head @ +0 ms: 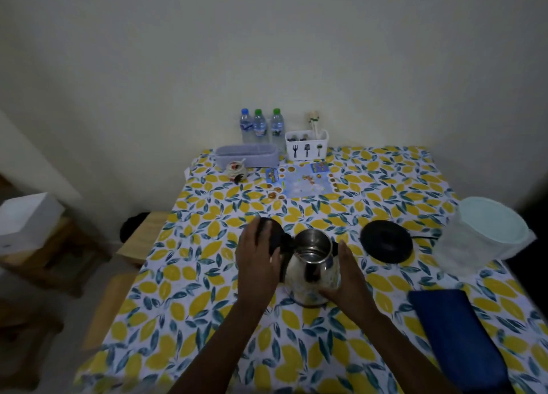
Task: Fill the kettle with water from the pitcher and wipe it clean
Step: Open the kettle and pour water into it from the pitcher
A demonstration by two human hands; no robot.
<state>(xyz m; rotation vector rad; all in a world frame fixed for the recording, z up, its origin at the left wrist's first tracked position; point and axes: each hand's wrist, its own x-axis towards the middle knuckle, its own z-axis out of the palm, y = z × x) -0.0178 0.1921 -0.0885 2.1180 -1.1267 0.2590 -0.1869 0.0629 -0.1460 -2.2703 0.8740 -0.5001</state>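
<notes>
A shiny steel kettle [311, 263] stands at the middle of the table, its mouth uncovered and its inside visible. Its black lid [277, 235] is flipped back to the left. My left hand [258, 260] lies over that lid and the black handle, fingers curled on the lid. Against the kettle's lower right side, my right hand [345, 275] grips the body. The clear plastic pitcher [462, 245] with a pale blue lid stands at the right edge, apart from both hands. A folded dark blue cloth [456, 337] lies at the near right.
The kettle's round black base [385, 241], with its cord, sits just right of the kettle. At the back are three water bottles [259, 126], a lilac box [246, 154], a small jar [235, 171], a white cutlery holder [307, 144] and a printed sheet [302, 181]. Wooden stools [139, 239] stand left of the table.
</notes>
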